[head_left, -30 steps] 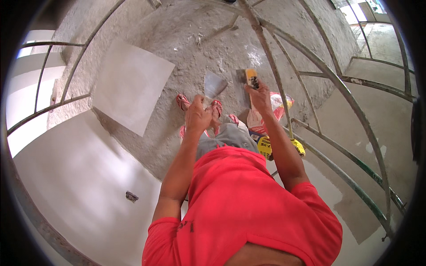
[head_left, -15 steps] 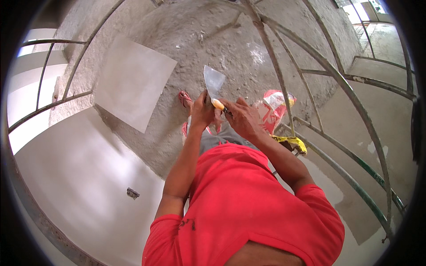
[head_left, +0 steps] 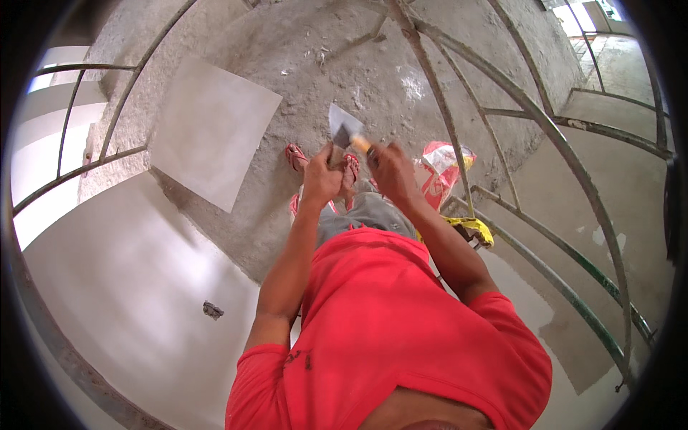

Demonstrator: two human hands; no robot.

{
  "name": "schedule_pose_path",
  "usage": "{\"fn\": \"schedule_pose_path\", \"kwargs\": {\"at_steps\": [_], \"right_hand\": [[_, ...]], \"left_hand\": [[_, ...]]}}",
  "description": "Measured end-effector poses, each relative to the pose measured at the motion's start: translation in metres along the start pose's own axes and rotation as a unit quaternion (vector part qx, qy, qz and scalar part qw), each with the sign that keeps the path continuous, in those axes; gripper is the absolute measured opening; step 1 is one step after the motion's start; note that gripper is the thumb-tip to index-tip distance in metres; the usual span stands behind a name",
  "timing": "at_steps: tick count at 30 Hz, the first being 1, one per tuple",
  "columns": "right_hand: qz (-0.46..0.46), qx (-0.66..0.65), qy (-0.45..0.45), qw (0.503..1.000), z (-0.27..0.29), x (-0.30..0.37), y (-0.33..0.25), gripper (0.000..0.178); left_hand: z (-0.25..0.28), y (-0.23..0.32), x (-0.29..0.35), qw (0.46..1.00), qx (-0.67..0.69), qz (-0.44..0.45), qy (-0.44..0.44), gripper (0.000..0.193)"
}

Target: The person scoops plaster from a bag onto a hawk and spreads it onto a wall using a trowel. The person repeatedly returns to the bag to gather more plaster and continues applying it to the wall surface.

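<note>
Two bare hands work close together above a dusty concrete floor [head_left: 315, 86], the left hand [head_left: 322, 178] closed around the handle of a broad-bladed putty knife [head_left: 342, 119] whose blade points away from the body. Just right of the putty knife, the right hand [head_left: 393, 172] grips a yellow-handled scraper [head_left: 362, 144], its dark, motion-blurred end overlapping the knife's blade; whether the two metal faces touch cannot be told. Below and to the left of the putty knife's blade is one red flip-flop [head_left: 292, 155]; its mate [head_left: 350, 164] shows just below the knife, both worn on the person's feet. Nearer the body than the knife are gray trousers [head_left: 351, 222] and a bright red shirt [head_left: 401, 308]. Right of the knife, past the right hand, stands a crumpled red-and-white sack [head_left: 436, 179], with yellow packaging [head_left: 481, 233] nearer the body. A metal scaffold frame [head_left: 408, 30] rises to the knife's right, its pipes bowed by the lens. Well left of the knife, a pale, flat panel [head_left: 215, 132] contrasts with the rough floor.
</note>
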State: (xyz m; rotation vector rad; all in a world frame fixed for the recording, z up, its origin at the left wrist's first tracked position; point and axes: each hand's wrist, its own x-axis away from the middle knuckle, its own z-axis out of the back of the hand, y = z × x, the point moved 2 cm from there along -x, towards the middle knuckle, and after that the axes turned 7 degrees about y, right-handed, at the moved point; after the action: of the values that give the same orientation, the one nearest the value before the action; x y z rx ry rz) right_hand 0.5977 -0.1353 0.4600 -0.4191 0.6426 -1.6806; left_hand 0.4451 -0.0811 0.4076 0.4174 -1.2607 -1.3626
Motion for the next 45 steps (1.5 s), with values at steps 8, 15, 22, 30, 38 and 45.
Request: {"fn": "schedule_pose_path", "kwargs": {"at_steps": [8,15,22,30,38,45], "right_hand": [[-0.053,0.064,-0.003,0.997,-0.003,-0.024,0.034,0.036],[0.152,0.036,0.043,0.987,0.027,-0.014,0.02,0.038],[0.193,0.011,0.048,0.98,0.015,-0.008,-0.008,0.043],[-0.432,-0.587,0.12,0.674,-0.01,0.018,0.027,0.049],[-0.404,-0.559,0.194,0.698,-0.005,-0.004,0.057,0.021],[-0.264,-0.378,0.121,0.879,-0.008,-0.006,0.042,0.018]], "left_hand": [[-0.009,0.017,0.009,0.998,0.007,-0.026,-0.058,0.03],[0.016,0.029,0.007,0.905,0.383,0.177,0.053,0.029],[0.001,0.042,0.015,0.884,0.435,0.14,0.099,0.036],[-0.003,0.04,0.004,0.907,0.392,0.107,0.116,0.033],[0.02,0.023,0.012,0.972,0.222,0.065,0.049,0.03],[-0.012,0.056,0.06,0.98,-0.172,-0.102,-0.015,0.038]]}}
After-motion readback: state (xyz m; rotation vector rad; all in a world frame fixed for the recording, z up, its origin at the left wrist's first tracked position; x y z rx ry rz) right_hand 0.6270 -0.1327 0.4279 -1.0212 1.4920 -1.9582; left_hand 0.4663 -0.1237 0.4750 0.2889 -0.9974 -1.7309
